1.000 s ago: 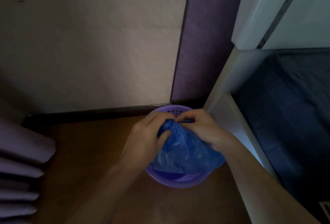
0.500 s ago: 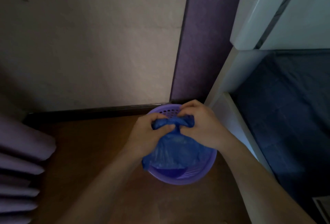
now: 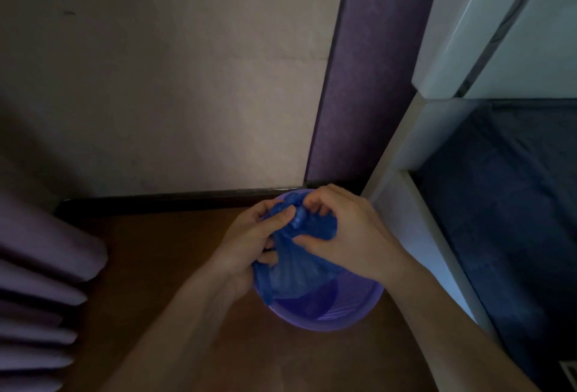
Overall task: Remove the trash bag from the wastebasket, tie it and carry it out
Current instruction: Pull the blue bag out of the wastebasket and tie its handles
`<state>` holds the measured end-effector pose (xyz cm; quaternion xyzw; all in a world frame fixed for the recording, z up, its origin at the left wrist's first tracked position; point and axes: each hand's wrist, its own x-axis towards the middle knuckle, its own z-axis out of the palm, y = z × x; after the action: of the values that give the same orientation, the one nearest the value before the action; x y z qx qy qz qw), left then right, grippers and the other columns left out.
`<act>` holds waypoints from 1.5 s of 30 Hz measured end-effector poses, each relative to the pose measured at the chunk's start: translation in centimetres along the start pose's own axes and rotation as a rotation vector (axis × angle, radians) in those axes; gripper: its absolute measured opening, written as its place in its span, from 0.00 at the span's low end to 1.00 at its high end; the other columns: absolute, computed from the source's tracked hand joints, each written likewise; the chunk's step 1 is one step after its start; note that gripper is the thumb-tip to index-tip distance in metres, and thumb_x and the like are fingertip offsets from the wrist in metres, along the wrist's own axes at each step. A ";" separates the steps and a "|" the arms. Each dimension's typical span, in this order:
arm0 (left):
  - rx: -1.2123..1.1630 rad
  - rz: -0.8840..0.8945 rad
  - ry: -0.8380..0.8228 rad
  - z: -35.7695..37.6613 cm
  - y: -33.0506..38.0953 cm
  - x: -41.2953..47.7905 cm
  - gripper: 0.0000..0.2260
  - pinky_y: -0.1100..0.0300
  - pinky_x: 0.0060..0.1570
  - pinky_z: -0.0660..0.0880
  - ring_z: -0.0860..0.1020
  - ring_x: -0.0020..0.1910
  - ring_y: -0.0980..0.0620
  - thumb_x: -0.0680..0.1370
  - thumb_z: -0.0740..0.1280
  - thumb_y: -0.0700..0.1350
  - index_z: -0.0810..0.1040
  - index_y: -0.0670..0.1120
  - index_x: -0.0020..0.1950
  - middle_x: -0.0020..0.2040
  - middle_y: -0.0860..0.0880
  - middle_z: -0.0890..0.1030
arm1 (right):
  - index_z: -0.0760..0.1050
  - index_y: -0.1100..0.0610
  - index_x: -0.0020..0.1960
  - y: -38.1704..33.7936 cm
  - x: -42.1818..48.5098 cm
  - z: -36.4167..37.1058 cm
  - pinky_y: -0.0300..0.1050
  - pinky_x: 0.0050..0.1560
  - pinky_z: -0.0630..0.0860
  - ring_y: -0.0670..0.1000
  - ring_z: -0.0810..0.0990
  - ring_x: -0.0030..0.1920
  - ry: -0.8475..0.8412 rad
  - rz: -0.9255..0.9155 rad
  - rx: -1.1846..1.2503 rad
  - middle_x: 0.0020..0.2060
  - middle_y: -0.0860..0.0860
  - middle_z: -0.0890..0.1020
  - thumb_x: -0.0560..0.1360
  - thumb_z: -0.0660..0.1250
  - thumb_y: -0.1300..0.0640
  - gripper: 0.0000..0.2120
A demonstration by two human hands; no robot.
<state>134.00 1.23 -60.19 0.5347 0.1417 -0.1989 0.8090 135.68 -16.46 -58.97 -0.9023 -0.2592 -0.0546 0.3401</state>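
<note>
A blue plastic trash bag (image 3: pixel 296 273) hangs bunched just above a round purple wastebasket (image 3: pixel 359 310) on the brown floor. Its neck is gathered into a twisted knob between my hands. My left hand (image 3: pixel 249 238) grips the bag's left side, thumb pressed on the gathered top. My right hand (image 3: pixel 340 232) holds the neck from the right, fingers curled over the twisted plastic. The lower part of the bag still sits inside the basket rim.
A beige wall (image 3: pixel 175 79) with a dark baseboard stands right behind the basket. A purple panel (image 3: pixel 365 79) and white furniture frame (image 3: pixel 402 179) close the right side, with dark bedding (image 3: pixel 505 198) beyond. Folded purple curtains (image 3: pixel 37 291) hang at the left.
Both hands have drawn the bag's mouth tighter into a twisted neck and lifted it slightly. The right hand's fingers have shifted over the top of the gathered plastic.
</note>
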 end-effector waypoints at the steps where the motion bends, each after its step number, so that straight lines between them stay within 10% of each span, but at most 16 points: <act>1: -0.004 -0.007 -0.007 0.0 0.0 0.0 0.09 0.68 0.18 0.57 0.67 0.25 0.57 0.76 0.71 0.43 0.78 0.43 0.55 0.35 0.48 0.78 | 0.77 0.49 0.51 0.1 0.1 0.2 0.36 0.48 0.74 0.38 0.76 0.47 0.012 0.014 -0.004 0.43 0.35 0.75 0.68 0.76 0.49 0.14; 9: 0.061 0.092 0.057 0.5 -0.1 -0.1 0.09 0.66 0.21 0.69 0.77 0.26 0.52 0.76 0.71 0.40 0.76 0.41 0.55 0.37 0.47 0.81 | 0.75 0.54 0.36 0.2 0.3 0.9 0.45 0.37 0.74 0.44 0.76 0.35 0.073 0.194 0.073 0.34 0.45 0.77 0.73 0.60 0.52 0.10; 14: 0.552 0.358 0.133 -0.7 -0.7 1.0 0.06 0.52 0.51 0.82 0.83 0.50 0.53 0.77 0.71 0.46 0.78 0.47 0.53 0.49 0.50 0.84 | 0.76 0.49 0.26 0.3 0.7 0.2 0.36 0.35 0.73 0.41 0.77 0.31 0.019 0.469 0.668 0.26 0.44 0.77 0.80 0.65 0.59 0.23; 19: 0.785 0.418 0.071 -2.2 -0.9 1.6 0.06 0.50 0.50 0.82 0.81 0.49 0.59 0.77 0.69 0.52 0.79 0.51 0.51 0.49 0.54 0.83 | 0.69 0.56 0.28 2.0 0.1 -2.0 0.42 0.42 0.73 0.50 0.74 0.33 0.017 0.531 0.899 0.29 0.57 0.69 0.78 0.66 0.51 0.22; 24: 1.004 0.332 0.046 -4.1 -1.2 2.8 0.10 0.49 0.46 0.80 0.81 0.42 0.53 0.76 0.70 0.55 0.82 0.49 0.45 0.43 0.49 0.84 | 0.65 0.53 0.29 3.2 -0.3 -2.7 0.46 0.45 0.79 0.47 0.62 0.25 0.076 0.684 1.135 0.26 0.49 0.59 0.79 0.66 0.51 0.21; 37: 0.801 0.263 -0.178 -6.8 0.6 1.9 0.06 0.65 0.39 0.78 0.82 0.39 0.57 0.70 0.76 0.35 0.82 0.40 0.45 0.41 0.51 0.85 | 0.71 0.53 0.34 4.7 0.0 -2.6 0.34 0.18 0.56 0.43 0.56 0.21 0.239 0.863 1.295 0.24 0.46 0.59 0.79 0.65 0.51 0.16; 45: 0.565 0.318 -0.184 -6.3 -0.1 2.3 0.09 0.63 0.45 0.76 0.80 0.42 0.55 0.79 0.66 0.45 0.81 0.48 0.39 0.42 0.48 0.82 | 0.71 0.53 0.34 5.1 0.1 -2.3 0.35 0.18 0.56 0.43 0.56 0.22 0.301 0.892 1.303 0.27 0.47 0.57 0.79 0.65 0.51 0.16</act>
<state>135.88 6.61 -63.78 0.7332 -0.0778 -0.1492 0.6589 138.55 -21.10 -60.21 -0.5240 0.1942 0.1277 0.8194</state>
